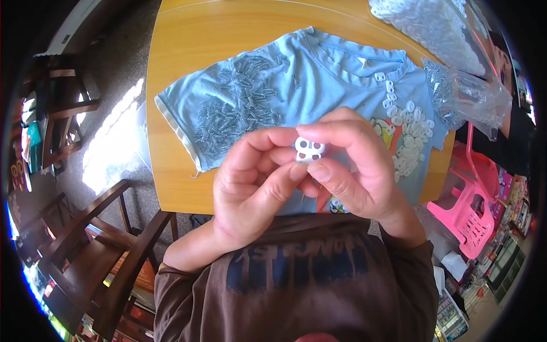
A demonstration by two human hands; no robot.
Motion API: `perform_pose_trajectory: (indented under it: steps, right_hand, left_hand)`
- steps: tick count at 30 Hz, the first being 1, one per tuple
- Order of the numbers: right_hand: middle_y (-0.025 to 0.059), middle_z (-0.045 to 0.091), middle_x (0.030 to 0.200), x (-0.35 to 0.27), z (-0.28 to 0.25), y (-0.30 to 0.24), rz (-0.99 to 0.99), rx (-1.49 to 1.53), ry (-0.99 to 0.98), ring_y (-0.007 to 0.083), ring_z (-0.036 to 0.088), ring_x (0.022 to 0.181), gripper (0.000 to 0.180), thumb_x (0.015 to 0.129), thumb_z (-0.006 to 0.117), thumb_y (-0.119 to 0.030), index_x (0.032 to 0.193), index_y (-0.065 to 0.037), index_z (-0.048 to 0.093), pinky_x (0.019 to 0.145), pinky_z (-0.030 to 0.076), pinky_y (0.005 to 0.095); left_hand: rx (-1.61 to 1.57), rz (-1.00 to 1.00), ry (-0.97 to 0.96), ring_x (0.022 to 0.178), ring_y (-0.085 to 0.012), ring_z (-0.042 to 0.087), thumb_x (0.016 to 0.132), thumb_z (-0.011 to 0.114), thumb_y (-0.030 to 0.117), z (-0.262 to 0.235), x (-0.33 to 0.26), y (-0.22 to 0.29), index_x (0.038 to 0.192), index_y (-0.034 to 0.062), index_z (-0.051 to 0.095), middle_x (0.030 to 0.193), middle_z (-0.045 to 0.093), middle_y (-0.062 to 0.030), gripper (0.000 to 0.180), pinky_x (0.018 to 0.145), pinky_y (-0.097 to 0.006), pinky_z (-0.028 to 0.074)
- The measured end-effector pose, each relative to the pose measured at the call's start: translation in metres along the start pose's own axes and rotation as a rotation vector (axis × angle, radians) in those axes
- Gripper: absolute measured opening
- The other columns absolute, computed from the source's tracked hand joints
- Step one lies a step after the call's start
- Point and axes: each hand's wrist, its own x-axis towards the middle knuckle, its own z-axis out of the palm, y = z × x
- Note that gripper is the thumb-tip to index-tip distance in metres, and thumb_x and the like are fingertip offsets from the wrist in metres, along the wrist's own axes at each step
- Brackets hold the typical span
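My left hand and my right hand meet in front of my chest, above the near part of a light blue T-shirt. Between their thumbs and fingers they pinch a small white plastic piece with round holes. Whether it is one part or two pressed together, I cannot tell. To the left on the shirt, many small metal springs lie in a loose heap. Right of my hands lies a pile of similar white plastic pieces, with a short row of them leading toward the collar.
The shirt is spread on a yellow wooden table. At the far right lie a clear bag of white pieces and a clear bag of springs. A pink plastic chair stands to the right, a dark wooden armchair to the left.
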Motion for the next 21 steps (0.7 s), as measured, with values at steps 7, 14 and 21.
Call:
perform_pose_trajectory:
  steps: [7,14,21]
  right_hand:
    - [0.0078,0.054,0.076,-0.001,0.007,0.005,-0.091,0.004,0.076,0.0197,0.052,0.062,0.024,0.083,0.058,-0.007,0.105,-0.001,0.052,0.056,0.042,0.0298]
    - [0.0074,0.054,0.075,-0.006,0.016,0.008,-0.104,0.024,0.133,0.0193,0.051,0.060,0.022,0.086,0.054,-0.009,0.105,0.000,0.050,0.054,0.040,0.0306]
    - [0.0064,0.052,0.072,-0.011,0.020,0.016,-0.174,0.044,0.142,0.0177,0.048,0.056,0.020,0.087,0.053,-0.010,0.103,0.000,0.050,0.052,0.039,0.0302]
  left_hand:
    - [0.067,0.024,-0.030,0.078,-0.0150,0.059,0.087,0.048,-0.005,0.000,-0.003,-0.001,0.116,-0.0023,0.039,0.098,0.059,-0.0151,0.031,0.071,-0.026,0.050]
    - [0.049,0.057,-0.048,0.077,-0.0144,0.060,0.087,0.048,-0.004,0.001,-0.006,-0.004,0.115,-0.0010,0.040,0.097,0.059,-0.0151,0.029,0.070,-0.026,0.050]
    - [0.092,0.080,-0.048,0.077,-0.0128,0.059,0.088,0.049,-0.002,0.003,-0.009,-0.007,0.112,-0.0008,0.041,0.097,0.059,-0.0139,0.025,0.069,-0.025,0.050]
